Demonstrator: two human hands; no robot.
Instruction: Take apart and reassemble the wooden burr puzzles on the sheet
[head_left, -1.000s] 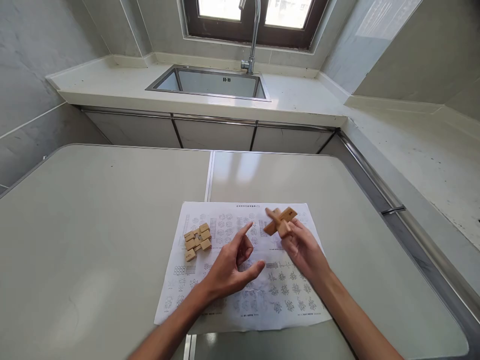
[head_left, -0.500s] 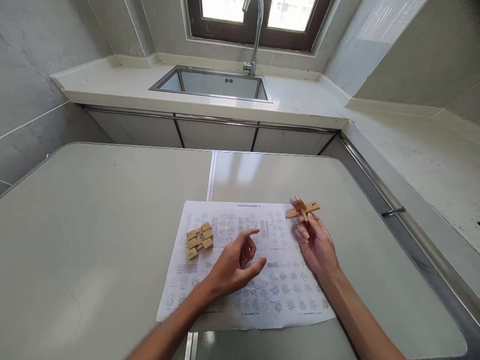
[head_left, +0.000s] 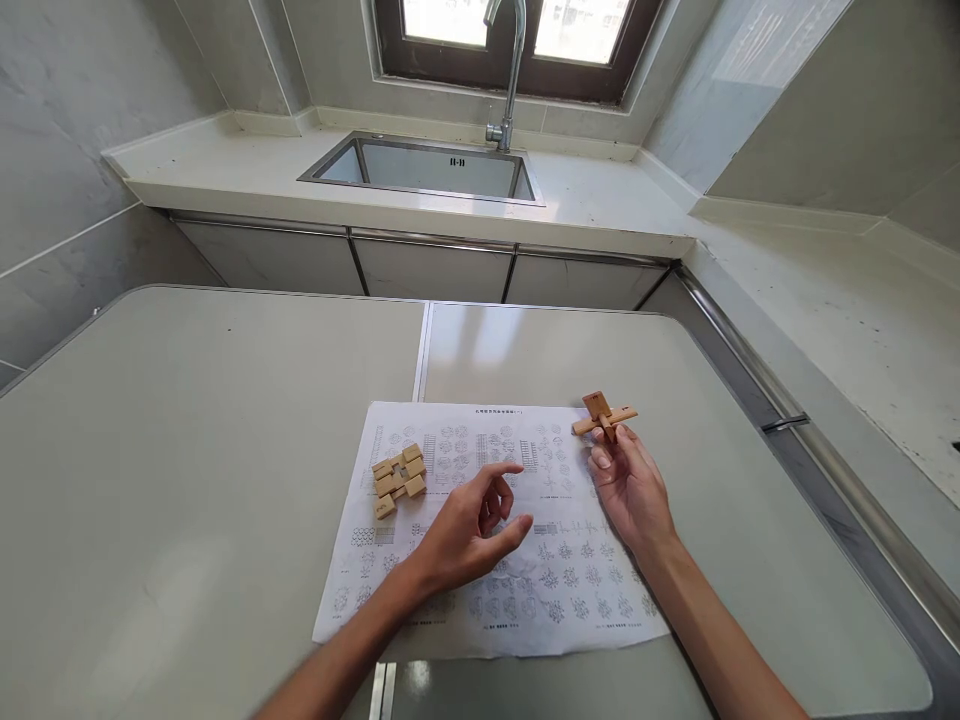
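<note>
A printed sheet (head_left: 450, 640) with rows of small diagrams lies on the table. My left hand (head_left: 480, 525) is over its middle, thumb and forefinger apart, other fingers curled, holding nothing. At the sheet's upper right, my right hand (head_left: 634, 490) grips the lower end of a crossed wooden piece (head_left: 600, 408) between thumb and fingers. This piece has bars crossing one another, held above the sheet's corner. On the upper left of the sheet rests a cluster of joined wooden blocks (head_left: 399, 482), touched by neither hand.
The pale table (head_left: 187, 450) has a seam down its middle. Behind it is a counter (head_left: 240, 170) with a steel sink (head_left: 420, 165) and a faucet (head_left: 512, 90) below a window. Another counter (head_left: 840, 290) runs along the right.
The crossed wooden piece has turned slightly in my right hand, so its upper bar tilts differently. My left hand has hardly moved.
</note>
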